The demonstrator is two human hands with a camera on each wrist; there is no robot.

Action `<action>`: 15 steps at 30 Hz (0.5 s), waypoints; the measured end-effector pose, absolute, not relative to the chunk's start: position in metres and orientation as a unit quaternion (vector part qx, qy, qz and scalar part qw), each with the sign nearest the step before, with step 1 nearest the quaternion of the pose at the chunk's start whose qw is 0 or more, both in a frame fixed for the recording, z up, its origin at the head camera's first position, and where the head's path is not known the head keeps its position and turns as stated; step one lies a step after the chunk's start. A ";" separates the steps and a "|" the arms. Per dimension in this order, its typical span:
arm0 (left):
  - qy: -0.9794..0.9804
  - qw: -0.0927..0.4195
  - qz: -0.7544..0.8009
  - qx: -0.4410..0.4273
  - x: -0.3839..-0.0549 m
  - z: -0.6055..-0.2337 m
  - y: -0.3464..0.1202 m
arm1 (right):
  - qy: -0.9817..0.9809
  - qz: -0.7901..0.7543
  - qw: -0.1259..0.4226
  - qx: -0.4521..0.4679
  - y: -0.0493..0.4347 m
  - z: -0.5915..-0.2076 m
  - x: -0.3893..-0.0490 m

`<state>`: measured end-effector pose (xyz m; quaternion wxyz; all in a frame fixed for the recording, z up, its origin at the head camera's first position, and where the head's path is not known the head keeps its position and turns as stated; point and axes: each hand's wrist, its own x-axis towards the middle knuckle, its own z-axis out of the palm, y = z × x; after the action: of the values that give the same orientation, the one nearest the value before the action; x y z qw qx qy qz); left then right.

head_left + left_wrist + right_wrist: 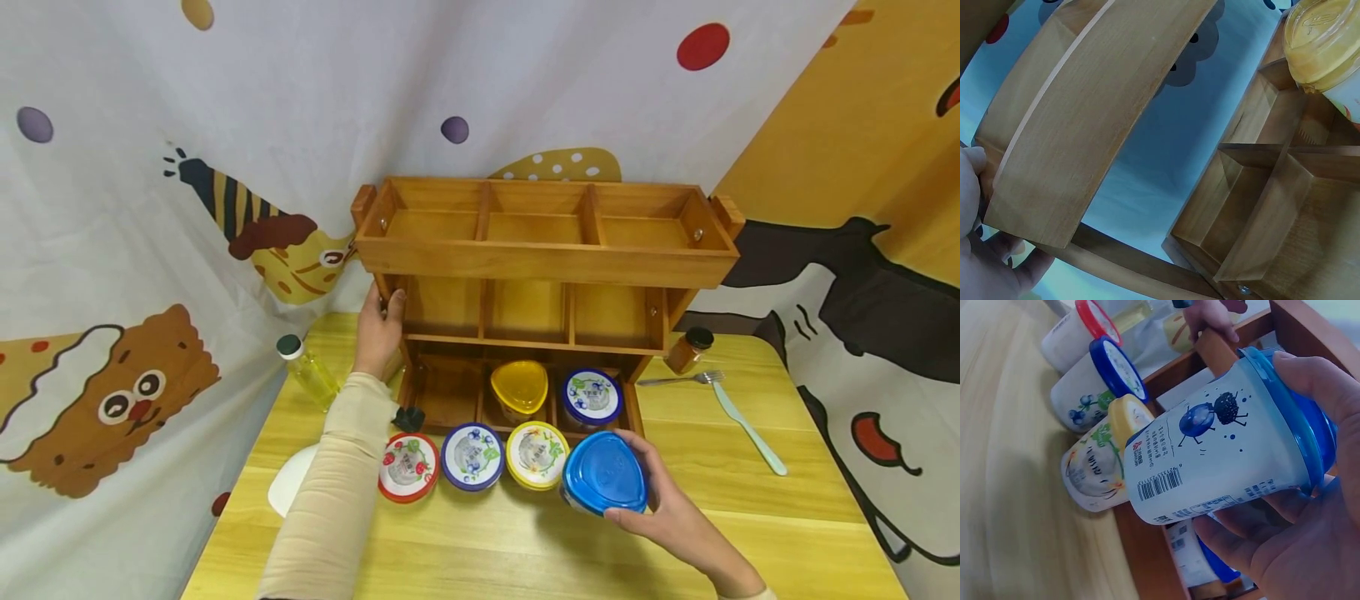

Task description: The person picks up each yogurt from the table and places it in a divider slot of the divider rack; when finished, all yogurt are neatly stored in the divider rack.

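My right hand holds a yogurt cup with a blue lid, thumb and fingers around it, just in front of a wooden tiered box. In the right wrist view the blue-lidded cup is tilted, its printed side and barcode showing. At the box's left side, my left hand grips the wood by the middle tier; the left wrist view shows the hand only in part. The bottom tier bears a yellow-lidded cup in its middle compartment and a dark-blue-lidded cup in its right one.
Before the box stand a red-lidded cup, a dark-blue-lidded cup and a yellow-lidded cup. A bottle and a white dish are left; a jar, fork and pale green knife lie right.
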<state>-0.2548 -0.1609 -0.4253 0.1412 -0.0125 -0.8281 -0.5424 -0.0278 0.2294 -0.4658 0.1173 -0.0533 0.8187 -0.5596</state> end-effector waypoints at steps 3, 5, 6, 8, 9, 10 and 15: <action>-0.828 0.135 -0.544 -0.014 -0.254 -0.425 -0.161 | 0.820 -0.557 0.111 -0.067 0.228 -0.461 -0.029; -0.828 0.133 -0.545 -0.016 -0.254 -0.424 -0.162 | 0.822 -0.555 0.106 -0.072 0.228 -0.459 -0.030; -0.827 0.132 -0.546 -0.016 -0.254 -0.424 -0.162 | 0.822 -0.555 0.103 -0.076 0.227 -0.457 -0.030; -0.827 0.133 -0.546 -0.018 -0.255 -0.424 -0.162 | 0.822 -0.555 0.096 -0.082 0.226 -0.455 -0.030; -0.827 0.134 -0.546 -0.017 -0.255 -0.425 -0.163 | 0.821 -0.556 0.094 -0.085 0.226 -0.454 -0.031; -0.827 0.135 -0.546 -0.017 -0.255 -0.425 -0.163 | 0.820 -0.557 0.092 -0.089 0.225 -0.453 -0.031; -0.826 0.137 -0.546 -0.016 -0.256 -0.427 -0.163 | 0.807 -0.573 0.091 -0.115 0.219 -0.447 -0.038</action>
<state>-0.2559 -0.1627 -0.4267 0.1372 -0.0155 -0.8262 -0.5463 -0.0379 0.2188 -0.4472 0.0909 -0.1152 0.8066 -0.5725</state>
